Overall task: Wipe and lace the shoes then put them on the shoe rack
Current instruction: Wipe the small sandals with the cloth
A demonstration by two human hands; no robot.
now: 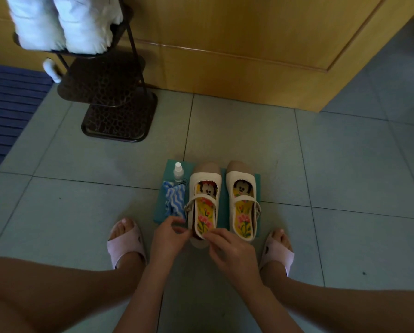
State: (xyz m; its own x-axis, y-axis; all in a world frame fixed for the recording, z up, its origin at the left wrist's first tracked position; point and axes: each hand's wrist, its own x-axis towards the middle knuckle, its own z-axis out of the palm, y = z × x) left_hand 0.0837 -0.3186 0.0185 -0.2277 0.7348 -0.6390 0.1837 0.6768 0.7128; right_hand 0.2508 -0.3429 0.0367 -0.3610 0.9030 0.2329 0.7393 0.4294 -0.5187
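Pinching with curled fingers, the left hand (170,234) takes the outer side of the heel and the right hand (228,247) the back rim of the cream strap shoe with a tan toe cap and cartoon insole (204,188). Its toe points away from the fingers. The heel seems slightly raised, though I cannot tell for sure.

The hold is at the heel end only, by the fingertips, so if the shoe is lifted its toe would likely drop. It could then twist out of the pinch, or swing into the small clear plastic bottle with a white cap (178,173), which stands just beyond the left fingers and looks easy to knock over.

The blue-and-white striped cloth (174,197) lies right beside the left fingers, near enough to snag.

The matching second shoe (243,188) sits just off the right fingers, on the same teal mat (161,212).

No laces show, only a strap across each shoe.

The dark metal tiered shoe rack (109,92) stands well beyond the left fingers, with a white fluffy pair (64,22) on its top tier.
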